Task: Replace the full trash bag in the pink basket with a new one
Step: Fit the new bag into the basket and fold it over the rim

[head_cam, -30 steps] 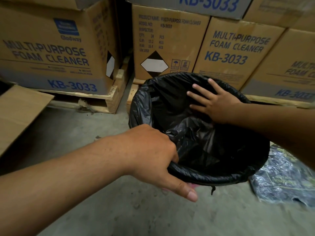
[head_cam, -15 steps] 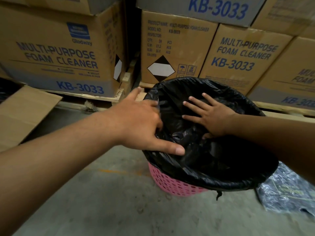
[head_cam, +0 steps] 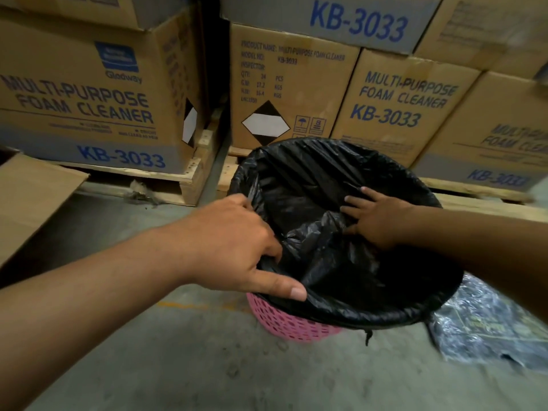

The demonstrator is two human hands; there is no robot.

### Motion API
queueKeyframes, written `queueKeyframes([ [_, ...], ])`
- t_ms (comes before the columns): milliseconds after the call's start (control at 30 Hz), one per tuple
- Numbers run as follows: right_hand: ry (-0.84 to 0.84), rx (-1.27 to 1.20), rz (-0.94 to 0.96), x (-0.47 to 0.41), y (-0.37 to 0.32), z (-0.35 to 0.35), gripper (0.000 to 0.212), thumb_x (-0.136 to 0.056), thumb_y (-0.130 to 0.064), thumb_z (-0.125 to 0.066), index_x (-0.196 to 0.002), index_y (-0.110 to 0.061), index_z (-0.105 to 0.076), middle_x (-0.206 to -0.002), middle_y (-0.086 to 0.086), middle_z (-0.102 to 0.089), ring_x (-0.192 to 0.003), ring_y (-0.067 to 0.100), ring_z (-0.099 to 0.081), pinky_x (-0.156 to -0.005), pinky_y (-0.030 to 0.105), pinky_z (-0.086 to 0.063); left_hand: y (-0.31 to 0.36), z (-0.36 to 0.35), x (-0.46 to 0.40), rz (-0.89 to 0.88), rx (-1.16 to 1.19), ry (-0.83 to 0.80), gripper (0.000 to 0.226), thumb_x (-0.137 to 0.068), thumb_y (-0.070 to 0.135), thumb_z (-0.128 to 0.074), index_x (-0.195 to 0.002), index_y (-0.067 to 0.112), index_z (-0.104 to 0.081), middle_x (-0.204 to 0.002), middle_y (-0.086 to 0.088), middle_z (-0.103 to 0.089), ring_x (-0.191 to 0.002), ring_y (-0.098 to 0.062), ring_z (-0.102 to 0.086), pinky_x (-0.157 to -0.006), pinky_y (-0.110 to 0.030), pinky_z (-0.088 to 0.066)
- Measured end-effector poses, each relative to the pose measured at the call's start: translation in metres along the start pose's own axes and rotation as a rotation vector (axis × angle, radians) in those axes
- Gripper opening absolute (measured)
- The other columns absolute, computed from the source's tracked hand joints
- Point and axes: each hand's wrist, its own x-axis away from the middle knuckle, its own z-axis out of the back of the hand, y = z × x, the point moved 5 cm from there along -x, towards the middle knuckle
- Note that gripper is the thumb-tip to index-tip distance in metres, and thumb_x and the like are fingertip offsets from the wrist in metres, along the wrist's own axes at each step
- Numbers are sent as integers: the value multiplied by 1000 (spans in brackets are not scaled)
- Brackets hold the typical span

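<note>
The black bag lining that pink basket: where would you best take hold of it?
Judging by its shape, take the black bag at the folded-over edge on the near rim of the pink basket, coming from above and outside. There the plastic bunches into a thick lip, while inside it lies slack and slippery.

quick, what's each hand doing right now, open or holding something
Left hand: shut on the black trash bag at the near-left rim of the pink basket.
Right hand: open, fingers spread, pressed flat on the bag inside the basket.
</note>
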Motion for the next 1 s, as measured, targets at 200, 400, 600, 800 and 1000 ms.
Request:
queueKeyframes([
  [200,-133,-18,-43,33,4,3,65,-90,-63,-45,-140,-22,-47,-153,3,-38,-147,25,-20,-117,61,1,-3,-2,-2,-21,-12,48,99,-70,95,5,-95,32,-67,-83,10,-67,-81,-8,-61,-97,-36,-32],
  [400,300,-640,50,72,0,30,45,-90,-63,-41,-126,-42,-58,-127,-11,-64,-118,17,-58,-105,39,-41,-1,-6,-1,0,-14,56,99,-70,96,5,-89,30,-66,-80,8,-68,-78,-11,-62,-95,-33,-30],
  [600,-109,-915,311,96,-62,34,37,-99,-45,-45,-128,-31,-62,-128,-15,-62,-116,11,-56,-108,33,-37,2,-3,0,17,-44,69,96,-72,95,3,-90,30,-65,-80,9,-67,-76,-12,-59,-96,-35,-33],
  [800,-52,-983,266,114,-64,44,48,-97,-54,-42,-130,-24,-60,-130,-5,-61,-116,20,-56,-107,38,-38,3,-1,3,50,-20,78,99,-70,95,4,-99,32,-67,-87,11,-68,-82,-12,-60,-98,-37,-34],
  [1000,44,-1116,191,133,-47,48,49,-95,-61,-39,-122,-32,-67,-124,-18,-62,-110,6,-57,-102,24,-37,6,-1,3,87,-32,110,95,-71,95,3,-87,29,-64,-76,8,-63,-74,-14,-58,-93,-37,-36],
])
